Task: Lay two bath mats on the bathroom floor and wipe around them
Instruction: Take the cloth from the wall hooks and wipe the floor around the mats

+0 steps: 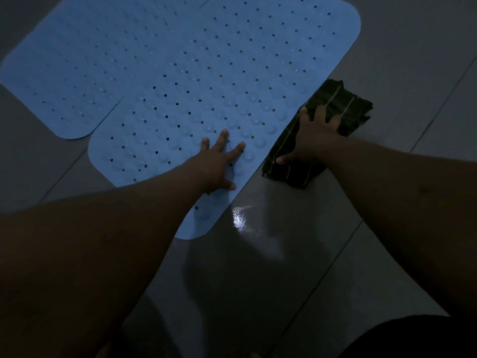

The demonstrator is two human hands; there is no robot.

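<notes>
- left hand (219, 161) flat, fingers spread, pressing near blue bath mat (206, 81), frame centre
- right hand (313, 140) flat on dark striped cloth (343, 104), grasping nothing
- second mat (72, 73) upper left
- no readable text

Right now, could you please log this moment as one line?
left hand flat on nearer blue perforated rubber mat | right hand pressing dark striped cloth on floor

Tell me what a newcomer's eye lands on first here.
Two pale blue perforated bath mats, the near mat and the far mat, glow side by side on the dim tiled floor. The left hand presses flat on the near mat, while the right hand presses a dark striped cloth beside its edge.
</notes>
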